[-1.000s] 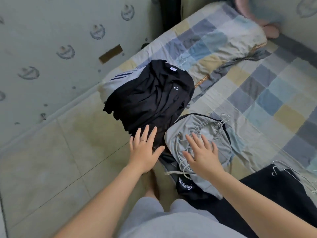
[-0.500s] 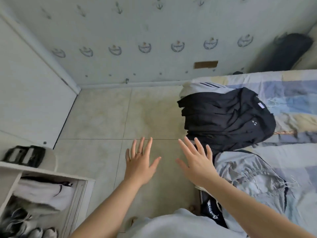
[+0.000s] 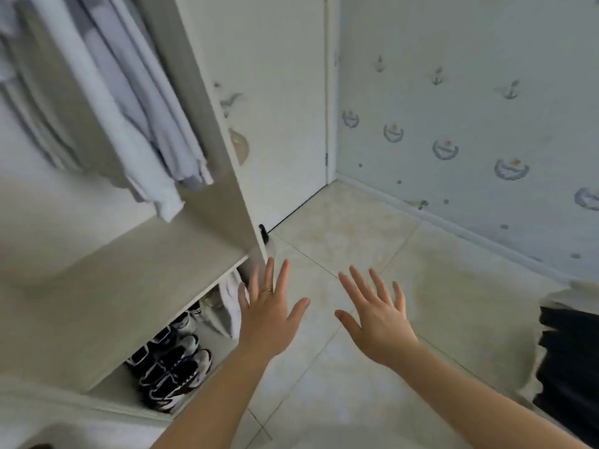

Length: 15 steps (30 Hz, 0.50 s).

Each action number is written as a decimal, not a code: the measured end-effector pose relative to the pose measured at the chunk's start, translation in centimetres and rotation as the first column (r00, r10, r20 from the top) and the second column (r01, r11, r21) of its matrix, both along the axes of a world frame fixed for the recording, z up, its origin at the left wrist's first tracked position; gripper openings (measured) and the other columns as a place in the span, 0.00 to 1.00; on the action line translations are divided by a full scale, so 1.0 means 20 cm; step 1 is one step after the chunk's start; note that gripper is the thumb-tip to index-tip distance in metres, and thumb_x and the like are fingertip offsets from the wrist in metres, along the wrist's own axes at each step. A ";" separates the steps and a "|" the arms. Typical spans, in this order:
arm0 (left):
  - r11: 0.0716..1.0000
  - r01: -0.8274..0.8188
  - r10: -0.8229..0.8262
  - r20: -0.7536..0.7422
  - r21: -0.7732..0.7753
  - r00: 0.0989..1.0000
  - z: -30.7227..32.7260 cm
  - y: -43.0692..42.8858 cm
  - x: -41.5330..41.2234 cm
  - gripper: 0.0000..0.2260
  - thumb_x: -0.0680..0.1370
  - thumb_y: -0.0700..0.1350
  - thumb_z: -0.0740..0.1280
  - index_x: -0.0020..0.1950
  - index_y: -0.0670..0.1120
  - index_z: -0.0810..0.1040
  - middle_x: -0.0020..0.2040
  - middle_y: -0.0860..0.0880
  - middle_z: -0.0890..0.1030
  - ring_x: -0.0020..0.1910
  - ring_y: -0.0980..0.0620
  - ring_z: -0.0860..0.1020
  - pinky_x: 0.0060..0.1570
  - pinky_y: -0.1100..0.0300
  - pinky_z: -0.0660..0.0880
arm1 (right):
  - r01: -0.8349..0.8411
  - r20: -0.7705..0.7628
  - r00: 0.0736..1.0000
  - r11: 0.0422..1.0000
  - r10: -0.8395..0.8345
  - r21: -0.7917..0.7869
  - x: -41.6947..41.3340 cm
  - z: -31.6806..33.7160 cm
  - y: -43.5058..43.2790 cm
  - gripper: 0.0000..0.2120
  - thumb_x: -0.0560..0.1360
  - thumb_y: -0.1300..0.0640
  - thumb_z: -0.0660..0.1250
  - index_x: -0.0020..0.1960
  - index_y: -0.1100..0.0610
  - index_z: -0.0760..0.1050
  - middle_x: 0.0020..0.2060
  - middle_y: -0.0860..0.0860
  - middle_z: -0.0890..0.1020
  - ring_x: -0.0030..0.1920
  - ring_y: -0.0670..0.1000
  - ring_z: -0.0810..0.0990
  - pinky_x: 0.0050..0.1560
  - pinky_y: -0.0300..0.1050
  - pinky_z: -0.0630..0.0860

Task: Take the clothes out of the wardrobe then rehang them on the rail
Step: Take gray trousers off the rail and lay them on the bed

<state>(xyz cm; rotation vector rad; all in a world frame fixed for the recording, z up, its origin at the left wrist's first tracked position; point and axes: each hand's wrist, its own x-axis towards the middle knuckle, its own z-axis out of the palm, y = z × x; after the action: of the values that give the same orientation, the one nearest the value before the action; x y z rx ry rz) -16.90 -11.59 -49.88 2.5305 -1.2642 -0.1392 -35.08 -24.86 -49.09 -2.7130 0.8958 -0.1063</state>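
L hand (image 3: 269,315): bare, fingers spread wide, holds nothing. A ring (image 3: 268,290) on one finger. In the air low centre, just right of the shelf's front corner.
R hand (image 3: 377,322): also spread wide, empty. Just right of the L hand, apart from it, over the floor (image 3: 356,234).
Wardrobe (image 3: 207,150): left side, open; its side panel runs from the top down to the shelf.
Hung clothes (image 3: 129,108): pale grey-white items hang far left inside the wardrobe, hems above the shelf (image 3: 113,286). Too blurred to count.
Black clothes (image 3: 570,367): dark pile at the right edge, well apart from the wardrobe. Prob. on a bed edge, but the frame cuts it off.
Shoes (image 3: 175,367): black-and-white pairs in the compartment under the shelf, near left.
Rail: not in view.
Done, as I judge: part of the take-out only, since at least some clothes lie outside the wardrobe.
Left to do: the pale items need to come out; then all of it has to be rehung on the rail. No rehanging shows here.
Step in hand: both hands are free and nearer the wardrobe than the pile, so I'd say the next grab is a hung item.
Next move needs: reach up and left past the panel, then lift by the hanger, not by the cloth.
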 end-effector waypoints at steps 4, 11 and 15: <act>0.980 -0.186 0.191 0.074 -0.071 0.979 0.16 0.22 0.34 0.34 0.78 0.71 0.43 0.79 0.61 0.35 0.82 0.53 0.39 0.78 0.49 0.33 0.75 0.41 0.38 | -0.205 0.044 0.977 0.973 0.211 -0.109 0.48 0.18 0.07 0.33 0.76 0.29 0.33 0.77 0.38 0.32 0.78 0.41 0.38 0.78 0.52 0.34 0.75 0.64 0.33; 0.884 -0.407 0.450 0.180 -0.232 0.875 0.54 0.54 0.80 0.34 0.79 0.70 0.45 0.78 0.61 0.33 0.80 0.56 0.34 0.76 0.52 0.28 0.75 0.43 0.35 | -0.454 0.197 0.824 0.827 0.532 -0.331 1.15 0.66 0.26 0.32 0.79 0.34 0.42 0.80 0.44 0.49 0.79 0.43 0.52 0.79 0.54 0.48 0.76 0.64 0.47; 0.825 -0.467 0.551 0.271 -0.318 0.789 0.85 0.66 0.99 0.34 0.77 0.72 0.43 0.80 0.61 0.37 0.81 0.56 0.37 0.79 0.51 0.33 0.76 0.44 0.38 | -0.500 0.267 0.701 0.723 0.661 -0.477 1.45 0.96 0.33 0.30 0.80 0.36 0.47 0.79 0.46 0.55 0.79 0.45 0.56 0.79 0.55 0.54 0.74 0.66 0.52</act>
<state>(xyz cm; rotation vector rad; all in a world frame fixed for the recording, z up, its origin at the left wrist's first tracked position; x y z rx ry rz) 2.97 1.66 -32.87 2.6478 -0.5857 0.5812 -6.14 -18.19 -29.85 -2.9816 -0.1825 -0.7648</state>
